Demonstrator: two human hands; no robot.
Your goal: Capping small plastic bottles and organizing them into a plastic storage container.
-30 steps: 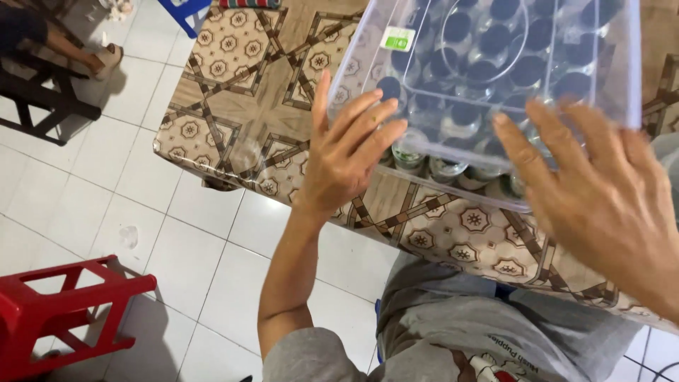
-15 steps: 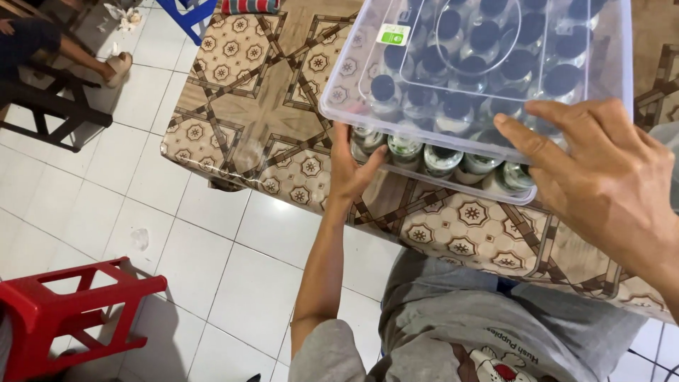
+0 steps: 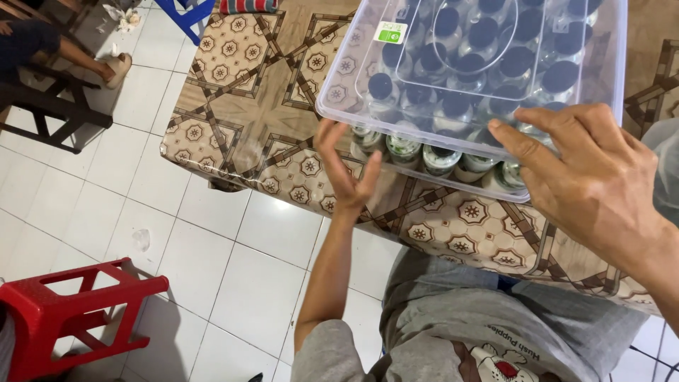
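Reaching from the lower centre of the frame, the left hand (image 3: 344, 170) is opening flat against the near-left wall of the clear plastic box (image 3: 396, 106), gripping nothing. The right hand (image 3: 594, 180) is spreading over its near-right rim, nearer and overlapping, fingers loosely curled. Dark-capped bottles (image 3: 442, 152) are filling the box on the patterned table (image 3: 233, 106) at upper centre, long side running left to right.

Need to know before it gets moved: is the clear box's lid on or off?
On. The clear lid covers the box, with dark-capped bottles beneath.

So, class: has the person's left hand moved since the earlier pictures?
Yes. The left hand has slid off the lid of the clear box, down to its near-left corner, towards the patterned table edge.
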